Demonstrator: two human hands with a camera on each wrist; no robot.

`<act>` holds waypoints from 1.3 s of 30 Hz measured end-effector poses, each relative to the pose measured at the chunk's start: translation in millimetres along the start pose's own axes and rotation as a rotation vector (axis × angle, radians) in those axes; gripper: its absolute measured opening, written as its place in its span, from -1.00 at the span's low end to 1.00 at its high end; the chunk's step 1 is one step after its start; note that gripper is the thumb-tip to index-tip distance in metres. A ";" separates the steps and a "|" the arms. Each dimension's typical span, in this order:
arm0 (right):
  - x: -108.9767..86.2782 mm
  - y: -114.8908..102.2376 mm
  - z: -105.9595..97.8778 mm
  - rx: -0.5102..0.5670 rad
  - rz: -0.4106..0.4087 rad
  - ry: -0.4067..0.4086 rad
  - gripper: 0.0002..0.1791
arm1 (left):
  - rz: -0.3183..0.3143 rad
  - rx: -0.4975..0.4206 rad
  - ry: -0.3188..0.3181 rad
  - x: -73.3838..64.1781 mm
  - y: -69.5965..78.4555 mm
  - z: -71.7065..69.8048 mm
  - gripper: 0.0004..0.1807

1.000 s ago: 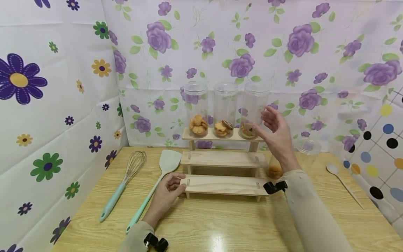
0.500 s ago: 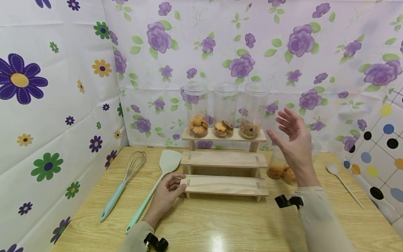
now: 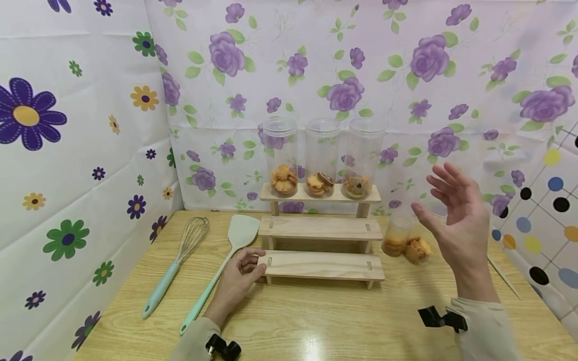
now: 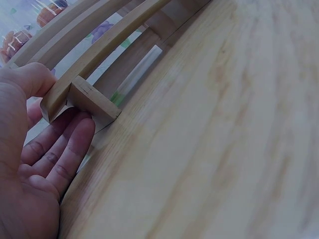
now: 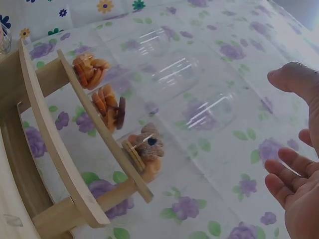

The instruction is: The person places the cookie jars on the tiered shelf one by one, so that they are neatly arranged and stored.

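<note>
A three-step wooden shelf rack [image 3: 321,227] stands on the table. On its top step are three tall clear jars in a row: the left jar [image 3: 281,150], the middle jar [image 3: 323,150] and the right jar [image 3: 365,153], each with cookies at the bottom. My left hand [image 3: 241,276] grips the left end of the lowest step; the left wrist view shows the thumb [image 4: 36,79] over the board and fingers beneath it. My right hand [image 3: 465,225] is raised to the right of the rack, fingers apart, holding nothing. The lower two steps are bare.
Right of the rack, a clear jar [image 3: 397,235] with cookies stands beside more cookies [image 3: 417,250] in another clear jar, partly behind my right hand. A whisk [image 3: 169,281] and a turner [image 3: 237,235] lie at left. A thin handle [image 3: 503,277] shows at right.
My right hand has moved away from the right jar on the top step, rightward and toward me, with fingers spread. The jar stays in place. My left hand has kept still.
</note>
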State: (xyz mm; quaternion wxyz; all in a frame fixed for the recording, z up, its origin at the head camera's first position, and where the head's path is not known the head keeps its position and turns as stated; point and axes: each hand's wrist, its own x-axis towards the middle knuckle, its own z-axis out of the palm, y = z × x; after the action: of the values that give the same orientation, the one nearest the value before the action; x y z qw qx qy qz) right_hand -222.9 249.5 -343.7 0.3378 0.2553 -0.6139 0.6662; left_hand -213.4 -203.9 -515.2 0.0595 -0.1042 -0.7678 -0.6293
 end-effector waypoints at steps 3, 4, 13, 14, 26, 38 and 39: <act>-3.2 -5.6 -6.7 0.010 -0.024 0.007 0.02 | 0.004 -0.003 0.001 -0.2 -0.1 0.6 -0.62; -4.3 -7.1 -9.2 0.017 -0.026 0.013 0.02 | 0.000 -0.003 0.001 -0.4 0.1 0.6 -0.62; -9.9 -12.1 -31.0 0.019 0.012 0.077 0.03 | -0.031 0.010 0.002 -1.2 1.4 -1.6 -0.63; -10.1 -12.5 -33.3 0.007 0.024 0.088 0.04 | -0.031 0.015 0.000 -1.3 1.0 -2.0 -0.63; -11.4 0.0 -69.2 -0.359 0.143 0.122 0.11 | -0.031 0.014 0.001 -0.4 0.5 -2.7 -0.64; -29.6 50.2 -107.1 -0.338 0.344 0.124 0.11 | -0.035 -0.006 0.004 0.1 1.5 -1.4 -0.64; -31.6 54.3 -109.0 -0.338 0.352 0.120 0.11 | -0.035 -0.005 0.004 0.0 1.6 -1.2 -0.65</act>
State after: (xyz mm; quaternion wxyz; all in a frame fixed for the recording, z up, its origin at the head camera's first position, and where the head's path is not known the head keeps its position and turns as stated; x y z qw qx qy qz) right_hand -235.9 352.2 -415.3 0.2902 0.0442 -0.7304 0.6167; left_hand -213.1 -204.8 -513.4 0.0498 -0.0894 -0.7677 -0.6325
